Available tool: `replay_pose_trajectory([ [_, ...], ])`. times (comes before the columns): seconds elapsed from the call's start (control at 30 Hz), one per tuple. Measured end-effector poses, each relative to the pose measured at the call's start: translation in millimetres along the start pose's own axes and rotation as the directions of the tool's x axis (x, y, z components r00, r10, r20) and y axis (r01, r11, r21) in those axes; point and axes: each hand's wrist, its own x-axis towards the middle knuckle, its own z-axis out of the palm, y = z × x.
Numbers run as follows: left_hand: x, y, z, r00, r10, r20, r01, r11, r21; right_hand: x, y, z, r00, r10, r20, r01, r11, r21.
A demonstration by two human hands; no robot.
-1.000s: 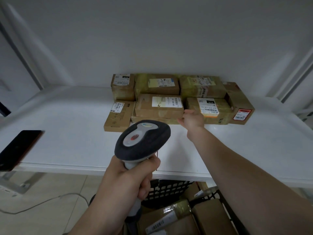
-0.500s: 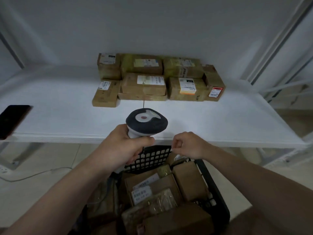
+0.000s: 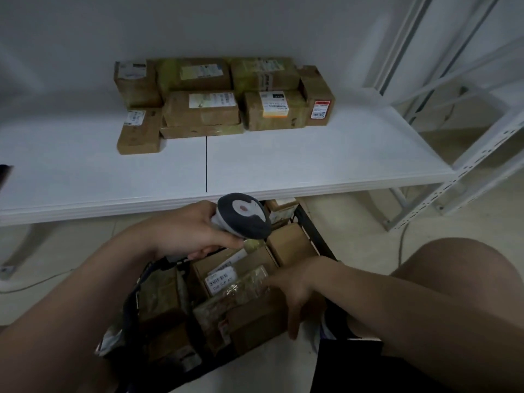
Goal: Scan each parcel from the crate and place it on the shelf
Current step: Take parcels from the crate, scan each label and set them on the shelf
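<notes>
My left hand (image 3: 195, 231) grips a grey and white barcode scanner (image 3: 243, 215) above the black crate (image 3: 313, 231), which stands below the front edge of the white shelf (image 3: 312, 163). Several brown parcels fill the crate. My right hand (image 3: 297, 285) reaches into it with fingers spread, touching a tape-wrapped parcel (image 3: 241, 304) beside a parcel with a white label (image 3: 222, 279). A cluster of several brown parcels (image 3: 201, 109) sits at the back of the shelf.
A dark phone (image 3: 4, 174) lies at the shelf's left edge. A white metal rack frame (image 3: 459, 154) stands to the right. My bare knee (image 3: 453, 276) is at the lower right. A cable runs across the floor on the left.
My right hand left the shelf parcels, drew back and dropped into the crate. The view tilted down, and my left hand lowered the scanner over the crate.
</notes>
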Motion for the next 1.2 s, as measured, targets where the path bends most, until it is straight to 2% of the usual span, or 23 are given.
replay_pose_trajectory([
  [0.17,5,-1,-1,0.999,0.037,-0.008,-0.037,0.999,0.020,-1,6,-10,0.974,-0.097,-0.203,0.093,0.995,-0.030],
  [0.27,5,-3,-4,0.998,0.065,-0.027,-0.065,0.998,0.008,0,10,-17,0.946,-0.096,-0.309,0.095,0.995,-0.021],
  [0.4,4,-3,-7,0.996,0.063,-0.062,-0.062,0.998,0.006,6,3,-10,0.934,-0.137,-0.331,0.120,0.990,-0.073],
  [0.53,1,-4,-10,0.993,0.068,-0.094,-0.066,0.998,0.025,15,-9,-11,0.839,-0.238,-0.489,0.222,0.971,-0.091],
  [0.6,1,-4,-10,0.992,0.079,-0.098,-0.077,0.997,0.029,21,-10,-12,0.797,-0.259,-0.546,0.226,0.966,-0.128],
  [0.73,-3,-5,-11,0.992,0.088,-0.091,-0.087,0.996,0.024,28,-7,-9,0.844,-0.240,-0.479,0.226,0.970,-0.088],
  [0.87,-6,-7,-13,0.990,0.089,-0.107,-0.088,0.996,0.022,29,-4,-10,0.848,-0.261,-0.460,0.247,0.965,-0.092],
  [0.93,-7,-8,-14,0.989,0.098,-0.111,-0.097,0.995,0.011,27,-5,-10,0.875,-0.244,-0.419,0.233,0.969,-0.079],
  [1.03,-8,-10,-15,0.988,0.104,-0.116,-0.105,0.994,-0.010,27,-2,-10,0.923,-0.156,-0.351,0.134,0.987,-0.087],
  [1.2,-12,-10,-19,0.979,0.137,-0.154,-0.141,0.990,-0.017,18,2,-25,0.950,0.015,-0.311,-0.039,0.997,-0.069],
])
